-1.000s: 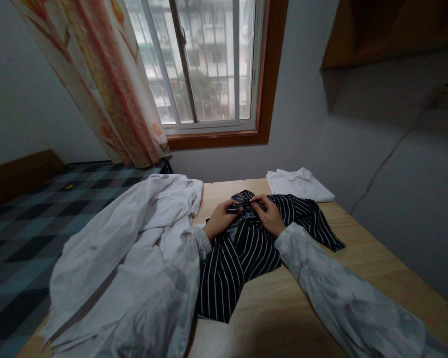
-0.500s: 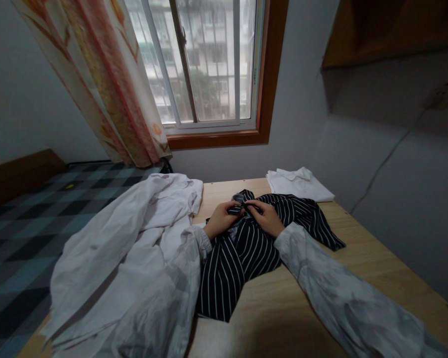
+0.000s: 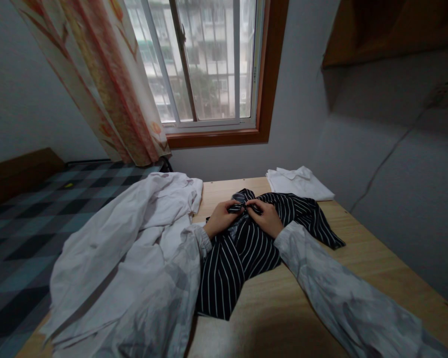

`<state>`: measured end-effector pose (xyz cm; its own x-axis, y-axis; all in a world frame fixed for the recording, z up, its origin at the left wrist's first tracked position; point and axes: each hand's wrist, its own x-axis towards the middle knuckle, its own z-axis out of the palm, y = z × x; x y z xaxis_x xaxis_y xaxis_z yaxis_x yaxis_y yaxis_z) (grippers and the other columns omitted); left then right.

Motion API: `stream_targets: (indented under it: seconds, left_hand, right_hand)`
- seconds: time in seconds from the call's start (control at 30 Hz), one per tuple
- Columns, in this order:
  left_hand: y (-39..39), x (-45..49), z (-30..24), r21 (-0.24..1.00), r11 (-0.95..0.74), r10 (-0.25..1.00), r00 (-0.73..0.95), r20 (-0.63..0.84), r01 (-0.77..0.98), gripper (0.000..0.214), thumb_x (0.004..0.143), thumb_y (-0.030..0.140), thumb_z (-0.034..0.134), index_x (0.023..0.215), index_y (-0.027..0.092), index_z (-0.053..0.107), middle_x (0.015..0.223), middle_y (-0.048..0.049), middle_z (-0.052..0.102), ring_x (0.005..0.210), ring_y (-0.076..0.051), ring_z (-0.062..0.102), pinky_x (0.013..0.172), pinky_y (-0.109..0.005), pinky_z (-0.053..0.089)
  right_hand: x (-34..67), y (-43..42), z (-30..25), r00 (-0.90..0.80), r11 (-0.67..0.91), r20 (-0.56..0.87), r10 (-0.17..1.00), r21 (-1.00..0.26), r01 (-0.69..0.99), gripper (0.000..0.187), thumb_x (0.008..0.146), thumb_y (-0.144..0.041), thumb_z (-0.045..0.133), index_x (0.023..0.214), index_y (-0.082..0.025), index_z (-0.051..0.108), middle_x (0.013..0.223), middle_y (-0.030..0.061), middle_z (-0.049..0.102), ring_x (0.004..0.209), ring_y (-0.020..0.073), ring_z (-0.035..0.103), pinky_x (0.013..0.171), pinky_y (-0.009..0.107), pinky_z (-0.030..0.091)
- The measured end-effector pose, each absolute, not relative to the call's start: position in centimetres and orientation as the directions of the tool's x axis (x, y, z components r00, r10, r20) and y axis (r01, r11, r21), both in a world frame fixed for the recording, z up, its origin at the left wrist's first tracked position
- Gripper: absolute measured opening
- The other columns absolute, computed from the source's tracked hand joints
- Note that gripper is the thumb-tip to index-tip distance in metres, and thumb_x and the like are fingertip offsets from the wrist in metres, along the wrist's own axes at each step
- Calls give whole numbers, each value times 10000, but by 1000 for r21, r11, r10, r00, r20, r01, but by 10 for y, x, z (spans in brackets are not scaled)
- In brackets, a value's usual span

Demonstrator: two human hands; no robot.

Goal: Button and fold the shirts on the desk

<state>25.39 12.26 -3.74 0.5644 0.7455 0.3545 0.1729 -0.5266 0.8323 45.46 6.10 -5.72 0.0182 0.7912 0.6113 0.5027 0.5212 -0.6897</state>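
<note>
A black shirt with white stripes point(image 3: 242, 253) lies crumpled on the wooden table point(image 3: 358, 258) in front of me. My left hand point(image 3: 220, 219) and my right hand point(image 3: 267, 216) meet at its upper part, near the collar. Both pinch folds of the striped fabric between closed fingers, a few centimetres apart. My sleeves are pale and mottled.
A large rumpled white garment point(image 3: 134, 233) covers the table's left side and hangs over its edge. A folded white shirt point(image 3: 298, 184) sits at the far right corner against the wall. A checked bed point(image 3: 33, 214), a curtain point(image 3: 108, 89) and a window point(image 3: 205, 64) lie beyond.
My fingers have shifted slightly on the striped shirt's collar area, the two hands drawing a little closer together. The garments have otherwise stayed put.
</note>
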Motion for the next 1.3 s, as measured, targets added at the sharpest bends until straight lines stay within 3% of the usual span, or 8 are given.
stream_targets:
  seconds: [0.13, 0.37, 0.57, 0.73, 0.9, 1.07, 1.2, 1.3]
  left_hand:
    - [121, 253, -36, 828, -532, 739, 574, 353, 177, 257, 922, 382, 728, 1021, 156, 803, 981, -71, 816, 913, -228, 724, 879, -357, 559]
    - [121, 254, -38, 825, -536, 739, 571, 358, 176, 251, 916, 382, 757, 1029, 166, 819, 982, -68, 821, 915, -232, 734, 886, -356, 565]
    - [124, 252, -40, 825, -536, 750, 550, 368, 180, 269, 916, 388, 760, 1043, 159, 821, 1022, -85, 824, 938, -237, 738, 917, -373, 566]
    - [123, 253, -37, 857, -496, 745, 577, 335, 143, 285, 939, 406, 718, 1052, 166, 822, 1015, -78, 822, 960, -245, 724, 915, -372, 561]
    - [123, 255, -35, 903, -422, 747, 595, 296, 80, 330, 935, 453, 709, 1030, 161, 827, 1015, -77, 815, 955, -233, 705, 931, -357, 539]
    - [120, 255, -30, 943, -323, 790, 571, 224, 77, 452, 919, 577, 719, 967, 140, 821, 950, -70, 798, 896, -214, 671, 863, -327, 502]
    - [117, 255, -28, 964, -243, 831, 535, 150, 107, 512, 865, 632, 764, 893, 123, 812, 841, -47, 763, 777, -180, 615, 755, -298, 457]
    - [117, 256, -28, 976, -207, 844, 518, 141, 72, 490, 818, 608, 812, 887, 123, 814, 871, -50, 774, 804, -187, 620, 769, -299, 457]
  right_hand:
    - [455, 61, -57, 35, 494, 605, 795, -680, 542, 215, 988, -378, 636, 1069, -229, 769, 782, 10, 736, 687, 203, 674, 677, 307, 524]
    - [454, 64, -59, 15, 528, 623, 782, -676, 514, 214, 1002, -363, 622, 1081, -246, 782, 1020, 66, 811, 924, 263, 758, 820, 373, 587]
    - [453, 61, -58, -22, 549, 645, 763, -631, 548, 244, 993, -389, 656, 1113, -230, 797, 855, 47, 756, 770, 231, 705, 759, 359, 567]
    - [453, 60, -60, -8, 533, 648, 762, -619, 576, 215, 991, -380, 680, 1114, -243, 791, 861, 42, 745, 766, 229, 686, 758, 359, 553]
    - [451, 55, -54, -49, 523, 683, 729, -510, 683, 180, 1011, -322, 662, 1140, -240, 758, 913, 51, 747, 813, 235, 700, 811, 372, 551]
    - [449, 49, -47, -141, 515, 699, 702, -361, 777, 164, 1031, -240, 631, 1157, -237, 737, 1095, 83, 743, 1024, 254, 724, 907, 370, 562]
    - [449, 48, -49, -184, 506, 690, 700, -298, 809, 185, 1027, -216, 650, 1183, -241, 745, 1133, 77, 753, 1008, 244, 738, 889, 364, 578]
    - [449, 48, -51, -196, 503, 696, 690, -267, 822, 219, 1042, -219, 634, 1227, -252, 748, 1159, 73, 763, 1014, 239, 747, 889, 361, 580]
